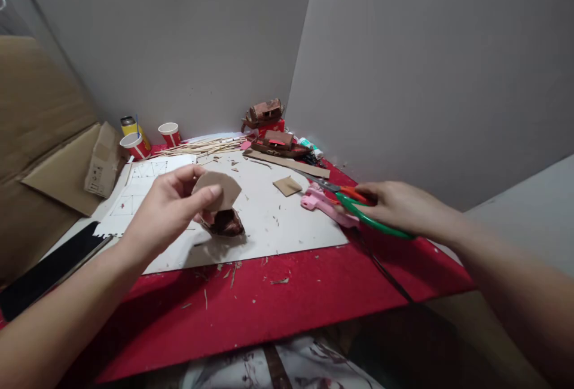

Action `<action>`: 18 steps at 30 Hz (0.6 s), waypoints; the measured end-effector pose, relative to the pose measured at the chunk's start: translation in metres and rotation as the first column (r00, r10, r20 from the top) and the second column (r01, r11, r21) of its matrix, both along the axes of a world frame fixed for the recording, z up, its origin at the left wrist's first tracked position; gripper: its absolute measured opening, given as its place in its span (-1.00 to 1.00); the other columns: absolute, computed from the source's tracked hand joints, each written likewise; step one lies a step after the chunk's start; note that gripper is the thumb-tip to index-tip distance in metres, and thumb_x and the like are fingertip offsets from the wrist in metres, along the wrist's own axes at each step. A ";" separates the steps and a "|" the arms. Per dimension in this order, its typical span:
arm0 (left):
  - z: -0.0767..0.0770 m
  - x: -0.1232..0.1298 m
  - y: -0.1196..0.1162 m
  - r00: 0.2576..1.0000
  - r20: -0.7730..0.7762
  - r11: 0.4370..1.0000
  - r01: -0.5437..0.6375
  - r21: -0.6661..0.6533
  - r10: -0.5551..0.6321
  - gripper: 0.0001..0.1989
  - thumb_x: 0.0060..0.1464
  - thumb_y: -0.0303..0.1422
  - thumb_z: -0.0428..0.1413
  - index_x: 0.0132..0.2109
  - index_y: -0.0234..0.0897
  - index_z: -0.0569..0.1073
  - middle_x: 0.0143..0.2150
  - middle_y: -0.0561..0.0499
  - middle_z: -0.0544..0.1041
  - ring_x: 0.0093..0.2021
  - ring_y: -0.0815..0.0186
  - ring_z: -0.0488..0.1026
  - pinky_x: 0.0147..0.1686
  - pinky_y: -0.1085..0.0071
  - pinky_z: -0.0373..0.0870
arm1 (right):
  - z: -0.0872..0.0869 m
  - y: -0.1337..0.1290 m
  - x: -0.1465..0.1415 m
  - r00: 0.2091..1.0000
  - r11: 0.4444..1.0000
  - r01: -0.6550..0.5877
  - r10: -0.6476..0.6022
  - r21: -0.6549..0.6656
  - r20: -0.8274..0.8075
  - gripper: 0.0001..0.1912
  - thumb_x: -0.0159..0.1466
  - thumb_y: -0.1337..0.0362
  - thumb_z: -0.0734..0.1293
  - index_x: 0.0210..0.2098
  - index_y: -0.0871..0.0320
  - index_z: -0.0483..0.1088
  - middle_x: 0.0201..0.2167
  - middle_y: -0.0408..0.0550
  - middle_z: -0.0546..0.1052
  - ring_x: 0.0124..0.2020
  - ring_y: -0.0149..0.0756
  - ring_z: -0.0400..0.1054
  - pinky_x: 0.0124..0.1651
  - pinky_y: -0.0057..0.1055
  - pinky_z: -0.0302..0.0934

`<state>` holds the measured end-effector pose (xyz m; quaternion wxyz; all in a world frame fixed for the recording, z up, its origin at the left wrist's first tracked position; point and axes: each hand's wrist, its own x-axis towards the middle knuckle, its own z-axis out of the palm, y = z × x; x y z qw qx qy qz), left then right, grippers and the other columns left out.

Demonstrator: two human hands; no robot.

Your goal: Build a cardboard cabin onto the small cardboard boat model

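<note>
Between the thumb and fingers of my left hand (pixel 173 204) is a cut piece of cardboard (pixel 229 189) with a rounded edge. Just below it, a small dark brown object (pixel 228 223) shows; whether my fingers also hold it I cannot tell. My right hand (pixel 394 207) is closed around scissors (pixel 372 218) with green and orange handles, their blades pointing left. Under the scissors lies a pink glue gun (pixel 325 205) with a dark cord. A small square of cardboard (pixel 287 185) rests on the white board (pixel 269 233), left of the scissors' tips.
Model boats (pixel 278 143) and thin wooden sticks (pixel 206 147) lie at the back. Two paper cups (pixel 170 134) stand back left. A drawing sheet (pixel 152 169), a black phone-like slab (pixel 54 269) and large cardboard (pixel 40 138) are on the left. Scraps litter the red tabletop (pixel 251 311).
</note>
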<state>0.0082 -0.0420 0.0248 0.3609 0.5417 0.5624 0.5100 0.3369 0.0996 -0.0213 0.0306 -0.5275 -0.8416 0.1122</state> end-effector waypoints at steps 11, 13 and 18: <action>-0.054 0.002 -0.028 0.844 -0.490 0.975 -0.165 0.151 0.219 -0.90 0.05 -0.36 0.20 -0.42 -0.19 0.48 -0.53 0.10 0.41 -0.49 0.34 0.28 -0.43 0.42 0.21 | -0.020 0.031 -0.006 0.945 0.963 0.259 -0.268 0.075 0.187 -0.51 0.30 -0.07 0.09 -0.11 0.19 0.38 -0.12 0.26 0.54 -0.19 0.05 0.42 -0.36 -0.27 0.10; -0.056 0.001 -0.024 0.841 -0.505 0.980 -0.153 0.126 0.196 -0.90 0.07 -0.35 0.19 -0.41 -0.19 0.50 -0.50 0.07 0.46 -0.48 0.33 0.30 -0.42 0.42 0.21 | -0.021 0.032 -0.006 0.941 0.960 0.267 -0.279 0.085 0.192 -0.51 0.31 -0.05 0.10 -0.05 0.21 0.35 -0.10 0.29 0.54 -0.19 0.05 0.42 -0.36 -0.27 0.08; -0.059 -0.001 -0.015 0.781 -0.591 0.979 -0.183 0.092 0.202 -0.91 0.05 -0.34 0.20 -0.34 -0.18 0.43 -0.49 0.11 0.45 -0.49 0.35 0.32 -0.44 0.43 0.21 | -0.026 0.034 -0.004 0.935 0.958 0.273 -0.287 0.093 0.209 -0.47 0.34 -0.04 0.10 0.06 0.25 0.29 -0.10 0.32 0.53 -0.19 0.05 0.42 -0.36 -0.27 0.06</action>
